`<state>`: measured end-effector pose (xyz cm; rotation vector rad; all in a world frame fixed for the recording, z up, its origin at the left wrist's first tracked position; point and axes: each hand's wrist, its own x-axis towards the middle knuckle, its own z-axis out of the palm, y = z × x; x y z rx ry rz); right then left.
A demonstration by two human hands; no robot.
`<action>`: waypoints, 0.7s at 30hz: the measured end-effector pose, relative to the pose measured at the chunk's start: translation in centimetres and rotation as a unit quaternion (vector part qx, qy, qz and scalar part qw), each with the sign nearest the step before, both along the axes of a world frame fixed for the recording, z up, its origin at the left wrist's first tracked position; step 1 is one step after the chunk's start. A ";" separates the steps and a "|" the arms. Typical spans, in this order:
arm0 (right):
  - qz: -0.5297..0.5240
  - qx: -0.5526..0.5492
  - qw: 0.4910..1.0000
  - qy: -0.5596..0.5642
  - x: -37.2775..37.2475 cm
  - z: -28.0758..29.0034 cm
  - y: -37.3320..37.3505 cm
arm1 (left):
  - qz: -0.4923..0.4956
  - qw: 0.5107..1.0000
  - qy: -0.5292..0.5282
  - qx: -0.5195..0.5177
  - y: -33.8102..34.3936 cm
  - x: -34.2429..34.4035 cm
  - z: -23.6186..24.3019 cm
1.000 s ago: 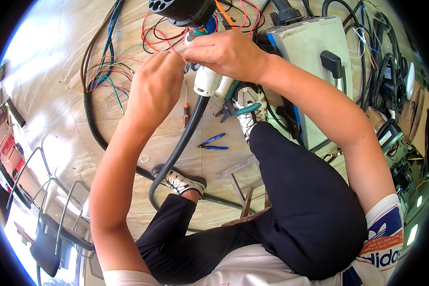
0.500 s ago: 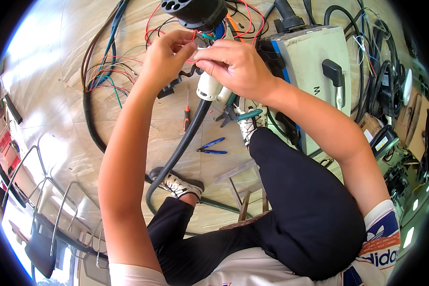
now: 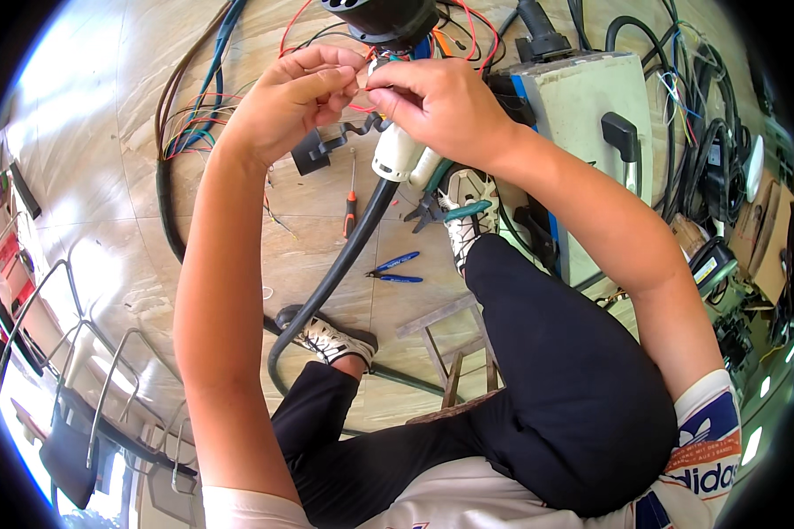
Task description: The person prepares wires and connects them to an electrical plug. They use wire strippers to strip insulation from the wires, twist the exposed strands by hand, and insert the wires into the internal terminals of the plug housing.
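Note:
My left hand is closed in a pinch just below a round black connector, its fingertips facing those of my right hand. What it pinches is too small to make out. My right hand pinches a thin red wire close to the connector's wired end. Colored wires come out under the connector, partly covered by my fingers. Below my hands hangs a white charging-gun handle with a thick black cable running down from it. A black bracket-like piece is beside the handle.
On the tiled floor lie an orange-and-black screwdriver, blue nippers and green-handled pliers. A pale equipment case stands at right. Cable bundles lie at left, more cables at far right. A wooden stool is below me.
My left hand has shifted down and left, its fingers turning, and its fingertips stay near my right hand's. The connector and handle have moved slightly right, and my right hand with them.

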<state>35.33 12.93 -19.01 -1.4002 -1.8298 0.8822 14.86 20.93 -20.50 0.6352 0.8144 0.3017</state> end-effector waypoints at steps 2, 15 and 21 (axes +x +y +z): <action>-0.013 -0.072 0.997 0.030 0.2 0.6 -0.2 | 0.000 0.999 -0.007 -0.035 0.0 -0.2 -0.2; -0.066 -0.312 0.921 0.224 0.3 0.5 0.2 | 0.228 0.969 -0.045 0.079 -4.6 1.9 -0.8; -0.079 -0.388 0.863 0.315 0.6 1.0 0.1 | 0.241 0.948 0.037 0.203 -6.0 3.3 -0.3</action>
